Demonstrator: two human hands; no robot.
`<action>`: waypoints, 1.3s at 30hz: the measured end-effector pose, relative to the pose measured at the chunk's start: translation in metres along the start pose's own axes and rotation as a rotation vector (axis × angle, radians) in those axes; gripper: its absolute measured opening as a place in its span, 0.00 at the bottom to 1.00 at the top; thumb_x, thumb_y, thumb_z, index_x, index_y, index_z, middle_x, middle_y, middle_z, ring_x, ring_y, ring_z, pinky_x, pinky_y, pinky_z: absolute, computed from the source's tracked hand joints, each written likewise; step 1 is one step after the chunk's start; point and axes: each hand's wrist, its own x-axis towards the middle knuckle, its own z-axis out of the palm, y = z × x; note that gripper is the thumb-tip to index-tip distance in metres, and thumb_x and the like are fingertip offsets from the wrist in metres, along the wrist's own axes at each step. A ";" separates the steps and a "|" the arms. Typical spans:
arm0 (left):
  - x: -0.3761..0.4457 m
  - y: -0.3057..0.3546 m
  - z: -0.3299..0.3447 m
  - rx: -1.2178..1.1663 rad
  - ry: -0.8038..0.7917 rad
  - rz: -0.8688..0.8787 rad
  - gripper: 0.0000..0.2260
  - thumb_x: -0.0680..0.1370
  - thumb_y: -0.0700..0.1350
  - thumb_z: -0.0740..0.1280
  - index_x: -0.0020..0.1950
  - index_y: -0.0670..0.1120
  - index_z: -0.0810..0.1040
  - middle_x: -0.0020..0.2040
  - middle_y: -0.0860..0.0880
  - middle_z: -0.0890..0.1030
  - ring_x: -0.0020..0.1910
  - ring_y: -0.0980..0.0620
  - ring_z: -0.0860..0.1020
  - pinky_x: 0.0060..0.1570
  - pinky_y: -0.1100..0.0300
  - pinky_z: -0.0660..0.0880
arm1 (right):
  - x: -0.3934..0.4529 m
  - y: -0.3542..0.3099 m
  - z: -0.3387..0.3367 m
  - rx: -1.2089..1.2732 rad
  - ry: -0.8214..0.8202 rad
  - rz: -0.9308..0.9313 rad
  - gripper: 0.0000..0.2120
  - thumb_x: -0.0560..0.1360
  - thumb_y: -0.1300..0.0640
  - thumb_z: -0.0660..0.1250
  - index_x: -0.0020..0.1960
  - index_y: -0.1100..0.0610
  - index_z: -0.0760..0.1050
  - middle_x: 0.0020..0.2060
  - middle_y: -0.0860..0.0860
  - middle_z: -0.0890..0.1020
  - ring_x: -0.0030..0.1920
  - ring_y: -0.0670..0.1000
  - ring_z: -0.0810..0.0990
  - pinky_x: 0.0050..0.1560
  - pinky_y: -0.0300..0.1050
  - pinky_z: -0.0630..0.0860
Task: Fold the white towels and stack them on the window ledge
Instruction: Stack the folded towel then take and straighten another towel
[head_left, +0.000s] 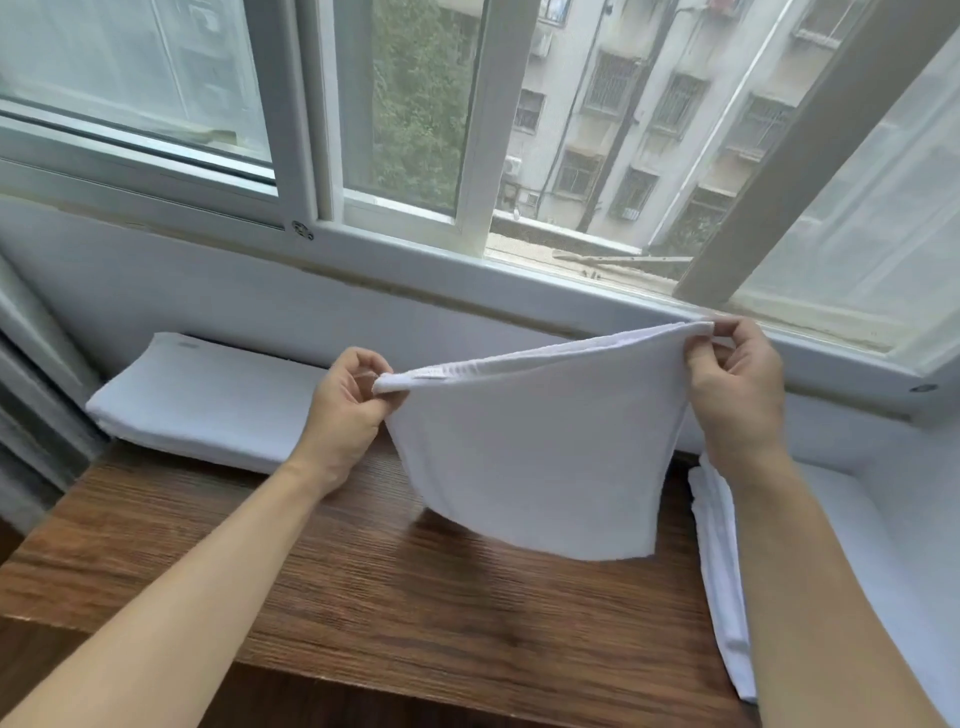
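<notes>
- Both hands are up in front of the window, and a white towel (530, 457) hangs stretched between them, doubled over along its top edge.
- The left hand (345, 415) pinches the towel's left top corner, thumb and fingers curled tight on the hem, a small sewn label showing just beside the grip.
- The right hand (737, 389) pinches the right top corner, held higher and closer to the window frame (519, 280), so the top edge slopes up to the right.
- The towel's lower edge dangles free above the wooden tabletop (363, 571); I cannot tell whether it brushes the wood.
- Over on the left, a stack of folded towels (208, 400) lies flat on the white ledge (156, 291) under the window, near the left hand but apart from it.
- On the right, another white cloth (722, 571) lies rumpled along the table's edge, partly hidden behind the right forearm.
- Through the glass, an apartment block (649, 130) and green trees (415, 93) show outside.
</notes>
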 end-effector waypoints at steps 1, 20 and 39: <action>0.002 0.004 -0.001 0.005 -0.022 0.001 0.16 0.75 0.29 0.73 0.44 0.49 0.74 0.34 0.53 0.81 0.35 0.55 0.76 0.38 0.62 0.74 | -0.001 0.007 -0.001 0.026 -0.005 0.027 0.09 0.84 0.59 0.64 0.47 0.48 0.74 0.34 0.50 0.77 0.33 0.45 0.72 0.34 0.39 0.69; -0.019 -0.027 -0.008 0.459 -0.104 -0.210 0.19 0.75 0.26 0.62 0.48 0.45 0.87 0.38 0.55 0.86 0.34 0.61 0.79 0.35 0.72 0.74 | -0.045 0.085 0.001 0.130 -0.239 0.343 0.13 0.79 0.68 0.67 0.49 0.55 0.88 0.48 0.50 0.89 0.51 0.46 0.86 0.54 0.39 0.80; -0.014 -0.059 -0.004 0.572 -0.114 -0.227 0.16 0.77 0.33 0.68 0.42 0.54 0.84 0.43 0.53 0.86 0.46 0.51 0.83 0.45 0.56 0.79 | -0.050 0.103 -0.007 0.069 -0.114 0.351 0.08 0.76 0.66 0.74 0.52 0.56 0.87 0.49 0.45 0.88 0.47 0.38 0.85 0.47 0.28 0.77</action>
